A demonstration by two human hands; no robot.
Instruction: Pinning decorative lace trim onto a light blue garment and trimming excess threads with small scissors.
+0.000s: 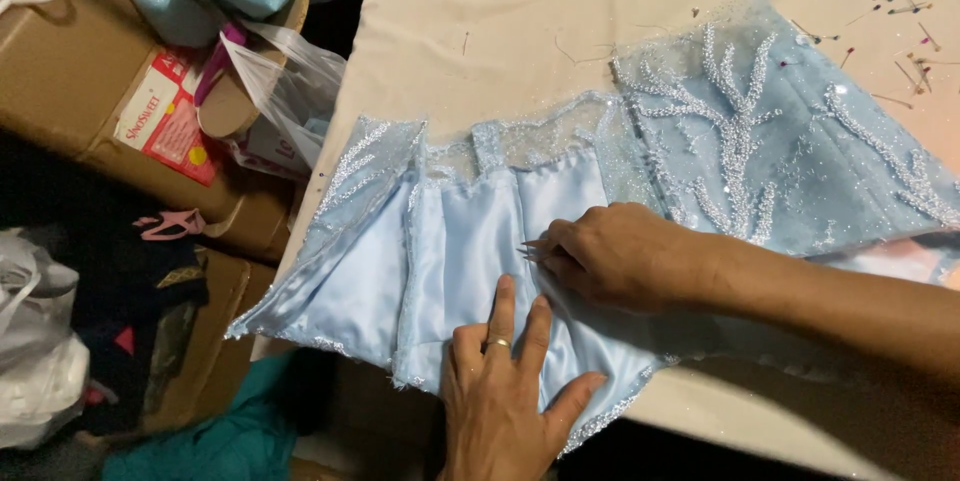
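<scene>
A pale blue bodice (560, 201) is spread across the near edge of a cream-covered surface (500, 31). Its left part is turned inside out, so that the smooth satin lining (460, 251) is shown, while its right part lies face up and is covered with silvery beaded branch patterns (735, 131). The near left corner of the garment hangs slightly over the edge of the surface.

The left hand (500, 396) is laid flat on the lining at the near edge, with the fingers held straight and close together and the thumb spread out to the right; a ring (497, 345) is worn on one finger. The right hand (615, 256) is brought in from the right, and its fingertips are pressed together on a fold of the lining, just beyond the left hand's fingertips. Something thin seems to be pinched there, but what it is cannot be told.

Loose pins (905, 66) are scattered on the far right of the surface. To the left of the surface, cardboard boxes (70, 71) are stacked, with a clear plastic bag (285, 81) and a red and white packet (170, 116) lying on them. White plastic bags (35, 341) are seen at the near left, and teal cloth (215, 436) lies below the surface's edge.
</scene>
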